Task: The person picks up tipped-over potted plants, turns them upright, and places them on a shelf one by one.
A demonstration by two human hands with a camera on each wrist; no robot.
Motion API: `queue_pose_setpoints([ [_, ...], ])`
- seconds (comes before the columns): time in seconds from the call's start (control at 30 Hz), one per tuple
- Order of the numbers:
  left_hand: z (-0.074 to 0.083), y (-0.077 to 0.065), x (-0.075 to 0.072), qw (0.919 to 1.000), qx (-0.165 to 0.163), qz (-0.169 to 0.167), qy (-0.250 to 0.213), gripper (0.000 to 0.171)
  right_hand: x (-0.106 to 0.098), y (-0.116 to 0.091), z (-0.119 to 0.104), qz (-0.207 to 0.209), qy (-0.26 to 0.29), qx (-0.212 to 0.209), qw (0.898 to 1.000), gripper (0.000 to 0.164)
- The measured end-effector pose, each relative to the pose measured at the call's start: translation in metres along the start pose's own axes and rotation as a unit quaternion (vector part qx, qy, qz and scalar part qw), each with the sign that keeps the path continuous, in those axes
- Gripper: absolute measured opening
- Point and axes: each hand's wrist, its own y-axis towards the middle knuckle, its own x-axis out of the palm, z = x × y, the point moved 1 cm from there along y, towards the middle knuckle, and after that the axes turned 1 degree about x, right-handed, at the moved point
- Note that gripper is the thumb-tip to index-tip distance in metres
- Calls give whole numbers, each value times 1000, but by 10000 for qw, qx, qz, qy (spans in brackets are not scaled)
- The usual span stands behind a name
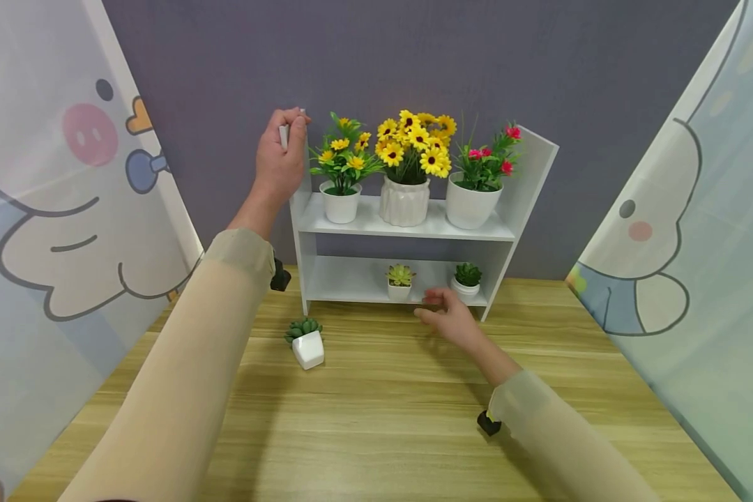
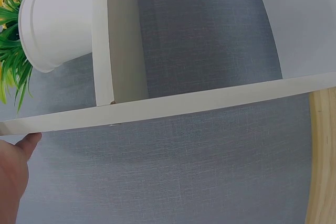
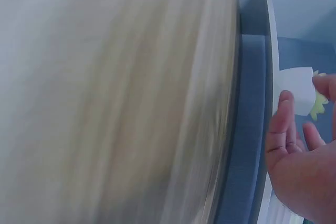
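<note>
A white two-tier shelf [image 1: 408, 230] stands at the back of the table. My left hand [image 1: 281, 157] grips the top of its left side panel; in the left wrist view one fingertip [image 2: 32, 139] meets the panel's edge. In front of the lower tier is my right hand [image 1: 452, 321], fingers spread and holding nothing. Just left of it sits a light-green succulent in a white pot [image 1: 399, 287]. A dark-green succulent [image 1: 467, 277] in a round white pot stands at the lower right. Another succulent, in an angular white pot [image 1: 309, 350], lies tipped on the table.
Along the upper tier stand a yellow-flowered plant [image 1: 341, 202], a sunflower bunch in a ribbed pot [image 1: 404, 202] and a pink-flowered plant [image 1: 473, 202]. A grey wall [image 1: 376, 56] is behind the shelf. Printed cartoon panels flank the wooden table [image 1: 376, 418].
</note>
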Motion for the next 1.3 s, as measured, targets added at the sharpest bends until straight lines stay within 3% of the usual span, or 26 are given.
queue_pose_setpoints([
  [0.27, 0, 0, 1, 10000, -12, -1, -41, 29, 2, -21, 9, -798, -637, 7, 9948, 68],
  [0.5, 0, 0, -1, 10000, 2, 12, -42, 30, 10, -31, 4, -1268, -1098, -284, 9854, 68],
  [1.3, 2, -1, 0, 9999, -1, -22, 99, 34, 88, -29, -33, -2114, -1146, -481, 9695, 66],
])
